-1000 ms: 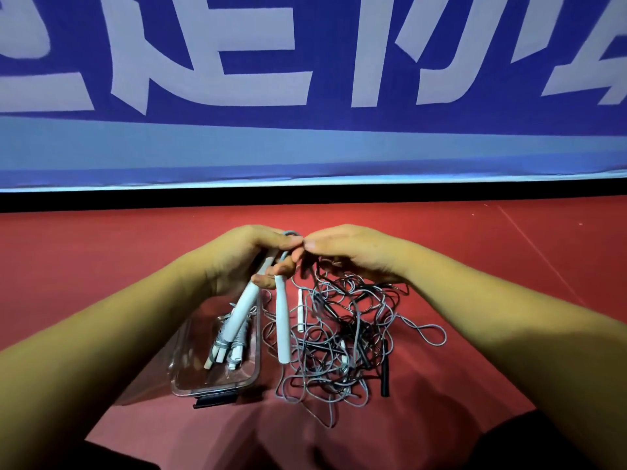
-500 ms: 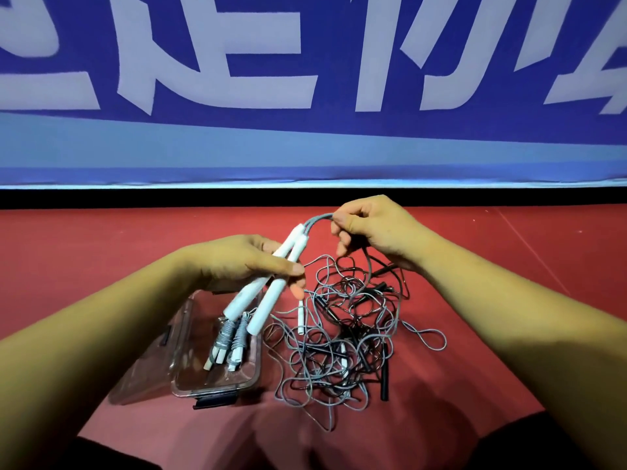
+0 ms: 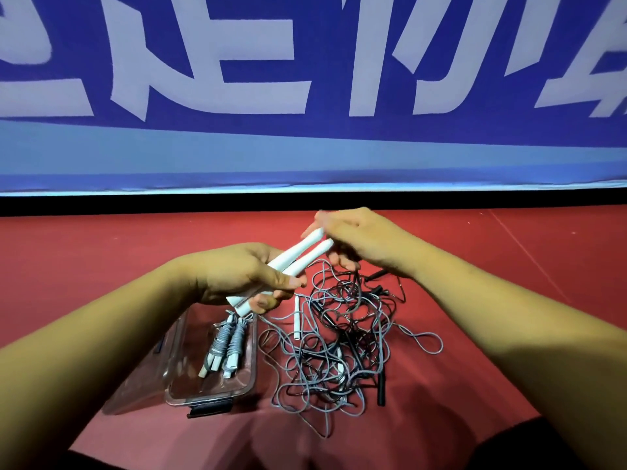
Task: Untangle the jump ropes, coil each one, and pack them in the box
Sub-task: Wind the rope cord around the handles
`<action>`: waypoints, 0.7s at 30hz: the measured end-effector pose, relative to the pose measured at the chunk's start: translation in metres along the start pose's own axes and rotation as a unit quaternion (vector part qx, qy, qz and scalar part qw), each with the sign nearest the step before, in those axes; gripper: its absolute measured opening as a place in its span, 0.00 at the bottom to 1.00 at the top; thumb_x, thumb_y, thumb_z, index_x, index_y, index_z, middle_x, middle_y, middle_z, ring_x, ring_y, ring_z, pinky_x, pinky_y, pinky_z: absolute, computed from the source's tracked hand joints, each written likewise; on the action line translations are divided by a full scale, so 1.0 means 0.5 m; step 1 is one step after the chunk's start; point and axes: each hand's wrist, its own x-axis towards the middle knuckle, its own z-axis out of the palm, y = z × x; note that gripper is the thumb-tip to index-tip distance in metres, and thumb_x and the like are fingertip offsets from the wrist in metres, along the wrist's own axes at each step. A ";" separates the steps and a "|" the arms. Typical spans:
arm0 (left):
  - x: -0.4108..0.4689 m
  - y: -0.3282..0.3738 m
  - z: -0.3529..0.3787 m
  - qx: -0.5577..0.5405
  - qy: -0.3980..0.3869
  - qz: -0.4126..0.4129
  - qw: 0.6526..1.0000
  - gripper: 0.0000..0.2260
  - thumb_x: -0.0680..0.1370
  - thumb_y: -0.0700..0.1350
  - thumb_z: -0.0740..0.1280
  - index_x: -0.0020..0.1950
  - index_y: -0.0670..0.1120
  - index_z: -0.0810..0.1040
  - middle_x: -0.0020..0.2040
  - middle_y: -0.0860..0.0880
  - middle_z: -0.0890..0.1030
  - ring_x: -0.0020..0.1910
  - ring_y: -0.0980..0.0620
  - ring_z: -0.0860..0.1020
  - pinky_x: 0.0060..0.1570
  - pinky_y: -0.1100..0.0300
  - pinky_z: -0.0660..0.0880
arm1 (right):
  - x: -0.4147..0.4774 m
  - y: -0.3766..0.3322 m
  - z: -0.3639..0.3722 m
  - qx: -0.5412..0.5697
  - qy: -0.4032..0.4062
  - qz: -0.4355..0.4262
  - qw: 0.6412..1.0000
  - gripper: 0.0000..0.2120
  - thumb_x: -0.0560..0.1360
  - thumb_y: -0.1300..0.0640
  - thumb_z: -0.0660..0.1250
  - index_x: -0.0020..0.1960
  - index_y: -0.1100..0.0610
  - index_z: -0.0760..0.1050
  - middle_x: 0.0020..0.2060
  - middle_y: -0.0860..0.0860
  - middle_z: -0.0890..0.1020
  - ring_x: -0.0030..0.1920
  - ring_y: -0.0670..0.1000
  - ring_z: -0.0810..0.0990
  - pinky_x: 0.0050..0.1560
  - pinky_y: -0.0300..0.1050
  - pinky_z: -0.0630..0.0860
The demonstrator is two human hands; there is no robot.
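White handles (image 3: 298,262), held as a pair, sit gripped in the left hand (image 3: 234,276) near the clear box (image 3: 217,395). The right hand (image 3: 359,239) pinches their far tips above the tangle (image 3: 339,344). Best to hold both handles level and draw the cord out slowly, so no loops tighten.

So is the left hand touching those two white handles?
Touching. The head view shows the left hand gripping both white jump rope handles, fingers and thumb curled around them.
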 end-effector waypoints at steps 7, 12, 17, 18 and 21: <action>0.003 0.005 -0.005 -0.007 0.006 0.014 1.000 0.11 0.74 0.37 0.70 0.54 0.36 0.75 0.34 0.43 0.77 0.24 0.53 0.72 0.26 0.63 0.72 | 0.003 -0.003 -0.005 -0.069 0.003 -0.054 0.996 0.11 0.81 0.59 0.62 0.52 0.64 0.81 0.23 0.44 0.68 0.24 0.46 0.63 0.24 0.38 0.61; -0.004 -0.004 -0.017 0.039 0.023 -0.007 0.999 0.12 0.76 0.45 0.71 0.57 0.42 0.77 0.32 0.44 0.75 0.24 0.50 0.71 0.24 0.62 0.67 | 0.000 -0.001 -0.021 -0.050 0.022 -0.023 0.998 0.11 0.82 0.58 0.60 0.51 0.63 0.79 0.26 0.51 0.69 0.25 0.46 0.64 0.25 0.37 0.61; -0.002 -0.006 -0.017 0.049 0.052 0.004 0.997 0.16 0.72 0.47 0.74 0.56 0.41 0.79 0.30 0.47 0.69 0.23 0.53 0.63 0.26 0.60 0.58 | 0.000 0.004 -0.022 -0.037 0.024 0.004 0.999 0.14 0.83 0.59 0.58 0.53 0.68 0.77 0.26 0.52 0.70 0.22 0.44 0.64 0.25 0.37 0.63; -0.003 -0.002 -0.014 0.057 0.067 0.005 0.996 0.17 0.73 0.47 0.72 0.58 0.42 0.78 0.30 0.48 0.67 0.24 0.53 0.62 0.25 0.62 0.58 | 0.001 0.003 -0.020 -0.031 0.027 0.003 0.999 0.14 0.83 0.59 0.57 0.53 0.68 0.76 0.27 0.52 0.70 0.22 0.43 0.64 0.26 0.38 0.62; -0.006 0.009 -0.011 0.075 0.086 0.012 0.993 0.20 0.73 0.51 0.76 0.58 0.39 0.77 0.28 0.49 0.64 0.25 0.52 0.60 0.24 0.62 0.57 | 0.006 -0.003 -0.020 -0.039 0.048 -0.025 0.998 0.14 0.83 0.56 0.58 0.45 0.62 0.77 0.25 0.49 0.70 0.25 0.46 0.63 0.28 0.41 0.61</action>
